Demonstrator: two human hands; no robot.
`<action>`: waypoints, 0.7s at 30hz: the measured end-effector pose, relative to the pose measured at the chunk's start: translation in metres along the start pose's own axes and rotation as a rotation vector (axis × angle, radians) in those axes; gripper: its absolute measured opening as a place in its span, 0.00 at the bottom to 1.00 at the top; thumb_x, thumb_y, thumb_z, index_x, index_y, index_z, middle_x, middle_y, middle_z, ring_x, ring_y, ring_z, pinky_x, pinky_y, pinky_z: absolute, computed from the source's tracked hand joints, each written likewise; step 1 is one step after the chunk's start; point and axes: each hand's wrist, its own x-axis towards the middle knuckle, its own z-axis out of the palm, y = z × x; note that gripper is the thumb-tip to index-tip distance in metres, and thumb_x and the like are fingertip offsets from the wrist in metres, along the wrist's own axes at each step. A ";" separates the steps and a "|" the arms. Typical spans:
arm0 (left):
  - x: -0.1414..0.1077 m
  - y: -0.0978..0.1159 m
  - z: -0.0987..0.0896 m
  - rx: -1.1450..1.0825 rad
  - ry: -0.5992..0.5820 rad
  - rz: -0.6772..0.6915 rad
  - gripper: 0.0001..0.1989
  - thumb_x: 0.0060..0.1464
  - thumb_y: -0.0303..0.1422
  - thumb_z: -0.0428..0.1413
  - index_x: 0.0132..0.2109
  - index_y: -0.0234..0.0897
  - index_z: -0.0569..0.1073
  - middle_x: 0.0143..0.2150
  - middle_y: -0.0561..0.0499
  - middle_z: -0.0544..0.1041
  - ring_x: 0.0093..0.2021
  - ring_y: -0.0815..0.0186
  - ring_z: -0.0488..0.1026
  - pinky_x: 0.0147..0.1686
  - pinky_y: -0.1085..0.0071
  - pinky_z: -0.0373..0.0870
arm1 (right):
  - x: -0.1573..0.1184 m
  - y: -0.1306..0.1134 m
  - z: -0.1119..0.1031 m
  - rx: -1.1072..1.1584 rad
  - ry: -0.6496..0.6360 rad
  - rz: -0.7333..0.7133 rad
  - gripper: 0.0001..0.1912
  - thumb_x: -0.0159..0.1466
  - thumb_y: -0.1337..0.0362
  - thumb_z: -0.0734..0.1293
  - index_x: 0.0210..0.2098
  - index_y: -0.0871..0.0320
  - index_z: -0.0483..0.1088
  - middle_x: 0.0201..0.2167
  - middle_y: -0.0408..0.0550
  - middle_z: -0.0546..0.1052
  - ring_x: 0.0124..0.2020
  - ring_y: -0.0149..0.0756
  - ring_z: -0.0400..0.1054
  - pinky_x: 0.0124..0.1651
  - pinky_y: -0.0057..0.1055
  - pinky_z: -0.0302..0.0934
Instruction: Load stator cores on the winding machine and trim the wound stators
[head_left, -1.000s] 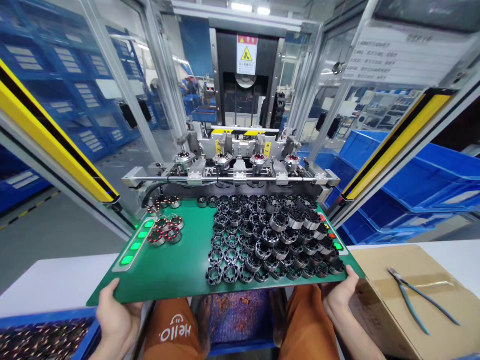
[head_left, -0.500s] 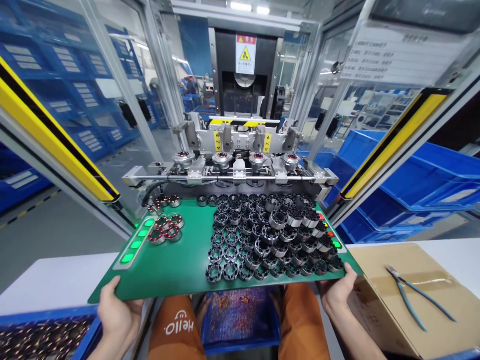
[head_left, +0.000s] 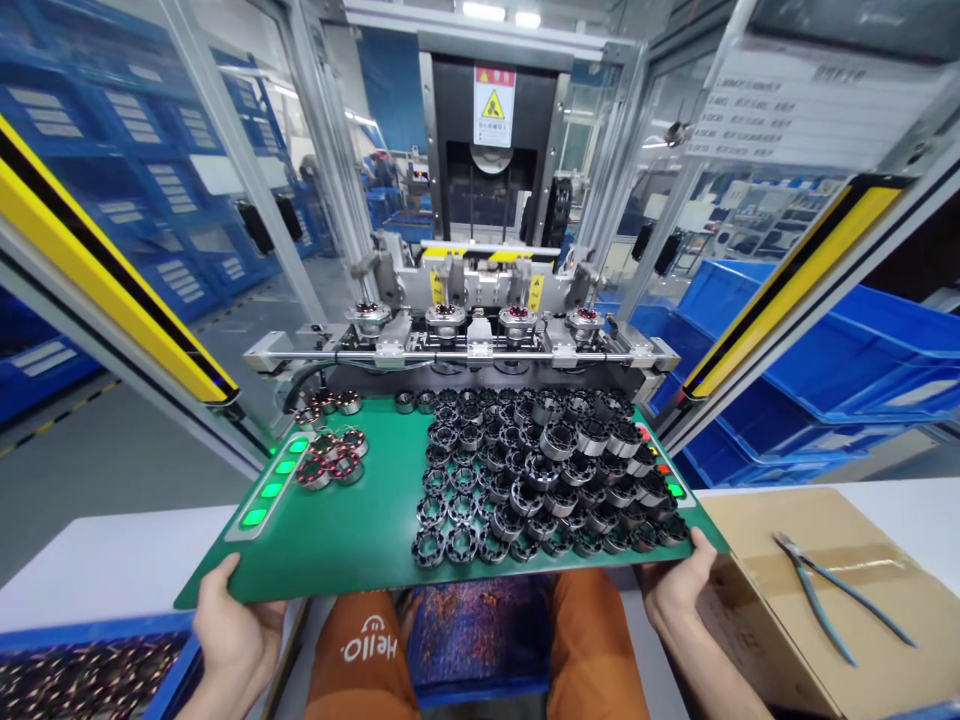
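Note:
A green tabletop stretches in front of me. My left hand grips its near left edge, thumb on top and fingers hidden underneath. At the near right corner my right hand clasps the same edge, thumb upward, fingers below. Rows of bare black and silver stator cores cover the right half of the tabletop, some stacked. Toward the left lie several wound stators with copper and red wire. Beyond them the winding machine holds stators on its stations.
Lit green buttons sit at the tabletop's left. A cardboard box bears pliers at right. Blue bins are stacked behind. A blue crate of wound stators stands at lower left; a blue tray lies below my knees.
The machine's striped bar and heads have lowered slightly toward the stations. My legs have shifted a little. Both hands keep their hold on the edge.

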 end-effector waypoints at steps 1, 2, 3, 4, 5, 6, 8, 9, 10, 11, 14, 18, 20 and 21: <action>0.000 0.000 0.000 -0.008 0.004 -0.007 0.09 0.51 0.35 0.63 0.41 0.41 0.78 0.36 0.59 0.83 0.32 0.66 0.76 0.29 0.76 0.79 | 0.001 0.000 0.000 0.000 0.001 0.002 0.29 0.61 0.42 0.75 0.55 0.50 0.87 0.51 0.45 0.92 0.46 0.45 0.85 0.36 0.34 0.80; 0.000 0.000 0.000 -0.018 0.009 -0.017 0.10 0.51 0.34 0.63 0.42 0.41 0.79 0.36 0.59 0.83 0.32 0.66 0.76 0.29 0.76 0.79 | 0.001 0.000 -0.001 0.001 0.001 0.004 0.29 0.62 0.42 0.75 0.56 0.50 0.87 0.53 0.45 0.92 0.48 0.46 0.85 0.38 0.34 0.81; 0.000 0.000 0.000 -0.029 0.012 -0.027 0.10 0.51 0.34 0.63 0.42 0.41 0.79 0.36 0.60 0.83 0.32 0.67 0.76 0.29 0.77 0.79 | 0.002 0.001 -0.001 0.002 0.002 0.006 0.30 0.62 0.41 0.75 0.57 0.49 0.87 0.54 0.44 0.92 0.50 0.47 0.86 0.39 0.35 0.82; 0.000 0.000 0.000 -0.034 0.013 -0.033 0.10 0.51 0.34 0.63 0.42 0.41 0.79 0.37 0.60 0.83 0.32 0.67 0.76 0.28 0.77 0.79 | 0.002 0.001 -0.001 0.003 0.003 0.009 0.30 0.62 0.41 0.74 0.57 0.49 0.87 0.55 0.44 0.93 0.51 0.47 0.86 0.41 0.36 0.83; 0.000 0.001 0.001 -0.037 0.013 -0.037 0.10 0.51 0.34 0.63 0.42 0.41 0.79 0.37 0.60 0.83 0.32 0.67 0.76 0.28 0.77 0.79 | 0.002 0.001 -0.001 0.003 0.006 0.010 0.30 0.63 0.41 0.74 0.58 0.48 0.87 0.56 0.44 0.92 0.51 0.47 0.86 0.41 0.37 0.83; -0.001 0.001 0.001 -0.039 0.014 -0.040 0.10 0.51 0.34 0.63 0.42 0.41 0.79 0.37 0.60 0.83 0.32 0.67 0.76 0.27 0.77 0.78 | 0.002 0.001 -0.001 0.003 0.010 0.011 0.30 0.63 0.41 0.74 0.58 0.48 0.87 0.56 0.43 0.92 0.51 0.47 0.86 0.41 0.36 0.83; -0.002 0.001 0.002 -0.042 0.016 -0.042 0.09 0.50 0.34 0.63 0.41 0.41 0.79 0.36 0.60 0.82 0.32 0.66 0.76 0.26 0.77 0.77 | 0.002 0.002 0.000 0.004 0.016 0.010 0.29 0.62 0.42 0.75 0.57 0.48 0.87 0.55 0.43 0.92 0.51 0.45 0.85 0.39 0.34 0.82; -0.003 0.002 0.002 -0.042 0.015 -0.040 0.09 0.51 0.34 0.63 0.41 0.41 0.79 0.36 0.59 0.82 0.32 0.66 0.76 0.26 0.76 0.77 | 0.002 0.002 0.000 0.006 0.015 0.007 0.28 0.62 0.42 0.75 0.56 0.48 0.87 0.54 0.43 0.92 0.51 0.44 0.85 0.38 0.32 0.81; -0.004 0.002 0.003 -0.042 0.013 -0.038 0.09 0.51 0.34 0.63 0.41 0.41 0.79 0.36 0.59 0.82 0.33 0.66 0.76 0.27 0.76 0.77 | 0.001 0.002 0.001 0.009 0.013 0.004 0.28 0.62 0.42 0.75 0.55 0.49 0.87 0.54 0.43 0.92 0.50 0.44 0.85 0.37 0.31 0.80; -0.005 0.002 0.003 -0.041 0.011 -0.036 0.09 0.51 0.34 0.63 0.41 0.40 0.79 0.36 0.59 0.82 0.33 0.65 0.76 0.27 0.76 0.77 | 0.001 0.002 0.002 0.012 0.011 0.000 0.27 0.61 0.43 0.75 0.55 0.49 0.87 0.53 0.44 0.92 0.50 0.43 0.85 0.37 0.30 0.80; -0.008 0.003 0.004 -0.038 0.005 -0.032 0.09 0.51 0.34 0.62 0.41 0.40 0.80 0.37 0.58 0.83 0.34 0.65 0.76 0.30 0.75 0.78 | -0.001 0.001 0.003 0.024 0.006 -0.012 0.28 0.60 0.44 0.76 0.55 0.50 0.87 0.53 0.44 0.92 0.47 0.42 0.84 0.36 0.29 0.79; -0.009 0.004 0.005 -0.037 0.005 -0.034 0.09 0.51 0.34 0.63 0.42 0.40 0.80 0.38 0.58 0.83 0.34 0.65 0.76 0.30 0.74 0.79 | -0.001 0.000 0.004 0.036 0.003 -0.023 0.29 0.58 0.44 0.77 0.54 0.51 0.87 0.51 0.43 0.92 0.42 0.40 0.83 0.33 0.28 0.78; -0.009 0.005 0.005 -0.038 0.009 -0.037 0.11 0.50 0.34 0.63 0.43 0.40 0.80 0.39 0.59 0.83 0.34 0.66 0.76 0.30 0.74 0.78 | -0.001 0.000 0.003 0.036 0.005 -0.020 0.28 0.58 0.44 0.77 0.53 0.51 0.86 0.50 0.43 0.92 0.41 0.39 0.82 0.32 0.28 0.77; -0.009 0.005 0.005 -0.039 0.010 -0.037 0.11 0.50 0.34 0.63 0.43 0.41 0.80 0.39 0.59 0.83 0.33 0.66 0.76 0.29 0.74 0.78 | -0.001 0.000 0.003 0.033 0.004 -0.018 0.28 0.58 0.44 0.77 0.53 0.50 0.86 0.50 0.43 0.92 0.40 0.40 0.81 0.32 0.28 0.76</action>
